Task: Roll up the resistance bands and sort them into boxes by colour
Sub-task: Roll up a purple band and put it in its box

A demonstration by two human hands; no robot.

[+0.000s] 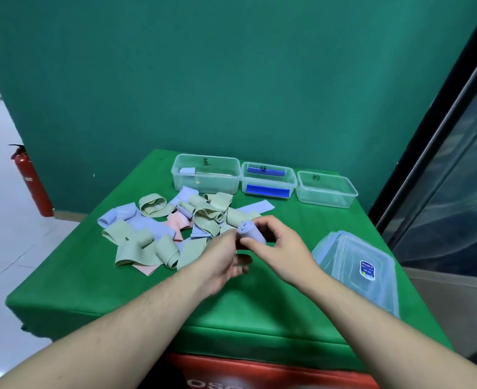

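Above the middle of the green table (91, 276) my right hand (282, 245) pinches a rolled lilac band (250, 231) between thumb and fingers. My left hand (226, 256) sits just left of the roll, palm up, its fingertips against the roll's end. A loose pile of green, lilac and pink bands (161, 231) lies to the left. Three clear boxes stand along the back: the left box (206, 175) holds one lilac roll, the middle box (268, 181) has blue clips, and the right box (327, 189) looks empty.
Stacked clear lids (360, 268) with a sticker lie at the table's right edge. A flat lilac band (257, 207) lies in front of the middle box. A red fire extinguisher (32, 183) stands on the floor at the left. A dark glass panel rises at the right.
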